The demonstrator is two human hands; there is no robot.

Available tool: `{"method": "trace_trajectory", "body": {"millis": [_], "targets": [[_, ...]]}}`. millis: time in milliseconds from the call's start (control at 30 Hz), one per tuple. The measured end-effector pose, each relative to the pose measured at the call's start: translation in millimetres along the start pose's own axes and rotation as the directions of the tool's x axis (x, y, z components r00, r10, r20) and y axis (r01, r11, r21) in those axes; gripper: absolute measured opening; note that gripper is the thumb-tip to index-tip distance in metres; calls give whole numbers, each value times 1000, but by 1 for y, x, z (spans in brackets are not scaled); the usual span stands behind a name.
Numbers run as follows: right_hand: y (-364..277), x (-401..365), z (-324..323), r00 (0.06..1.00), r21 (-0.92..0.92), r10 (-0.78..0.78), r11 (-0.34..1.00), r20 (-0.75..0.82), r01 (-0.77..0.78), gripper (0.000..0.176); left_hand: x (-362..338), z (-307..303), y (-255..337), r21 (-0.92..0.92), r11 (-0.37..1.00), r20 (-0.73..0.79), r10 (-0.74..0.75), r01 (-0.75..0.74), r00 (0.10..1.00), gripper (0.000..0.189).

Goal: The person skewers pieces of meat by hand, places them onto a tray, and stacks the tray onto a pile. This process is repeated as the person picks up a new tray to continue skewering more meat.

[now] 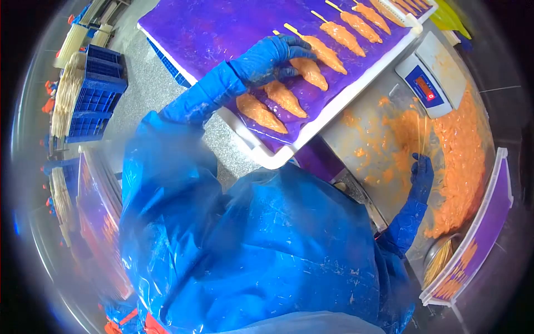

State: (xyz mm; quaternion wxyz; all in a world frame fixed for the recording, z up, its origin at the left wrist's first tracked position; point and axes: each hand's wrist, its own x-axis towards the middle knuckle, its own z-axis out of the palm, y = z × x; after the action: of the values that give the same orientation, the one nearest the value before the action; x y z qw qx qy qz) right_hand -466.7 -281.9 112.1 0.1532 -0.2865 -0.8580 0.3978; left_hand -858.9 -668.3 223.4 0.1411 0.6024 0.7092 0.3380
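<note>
My left hand (272, 58), in a blue glove, is over the purple-lined white tray (194, 33). Its fingers and thumb close around the upper part of a chicken skewer (311, 75), whose meat rests on the liner. Several more chicken skewers (325, 53) lie side by side in the tray; the sticks of the two nearest me are hidden. Lower right, my right hand (423, 172), also gloved, is closed on thin wooden sticks (423, 133) pointing away from me, above the metal worktable (367, 133). Beside that hand spreads a heap of raw, orange marinated meat (459, 161).
A digital scale (425, 86) with a red display stands on the worktable. A bowl of wooden sticks (439, 259) and another purple-lined tray (481, 234) are at lower right. Blue crates (100, 92) are stacked at left beyond the floor.
</note>
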Motion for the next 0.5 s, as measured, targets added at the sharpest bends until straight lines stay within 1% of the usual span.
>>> {"method": "trace_trajectory", "body": {"millis": [33,67,100,167,200,233,300,333,400,433,467,500], "targets": [[-1,-2,-1,1000,-2,1,1000,-11,-1,28,7,1,-6,53,998,-47,-43,46,998,42],[-23,-4,2,989,140,147,980,-28,-142,28,7,1,-14,219,975,21,37,-41,999,38],[-35,-5,1,956,282,291,920,-22,-274,27,6,-2,-21,220,974,24,50,-54,998,38],[-24,-10,2,958,267,280,930,-70,-252,26,7,-8,-16,161,986,118,-70,51,990,41],[-16,-15,4,958,245,266,940,-101,-235,25,10,-12,-4,164,986,42,-46,39,998,43],[-6,-20,9,955,248,275,939,-115,-240,25,16,-13,-5,162,987,51,-32,24,998,43],[10,-26,17,969,241,220,952,-113,-188,19,28,-10,-13,197,977,-39,94,-84,995,44],[13,-28,33,965,256,249,941,-81,-222,15,26,-13,-23,172,985,53,18,-27,998,43],[14,-28,67,981,100,193,976,3,-192,14,22,-26,-22,56,978,119,-205,199,972,38],[69,-35,103,992,0,-110,994,-68,110,16,24,-30,-14,144,978,53,-163,154,985,38],[50,-45,118,992,275,125,955,-18,-115,13,26,-32,1,221,968,-9,-116,115,993,38],[22,-57,124,974,597,220,774,58,-210,14,33,-33,30,169,968,19,-189,183,982,37]]}}
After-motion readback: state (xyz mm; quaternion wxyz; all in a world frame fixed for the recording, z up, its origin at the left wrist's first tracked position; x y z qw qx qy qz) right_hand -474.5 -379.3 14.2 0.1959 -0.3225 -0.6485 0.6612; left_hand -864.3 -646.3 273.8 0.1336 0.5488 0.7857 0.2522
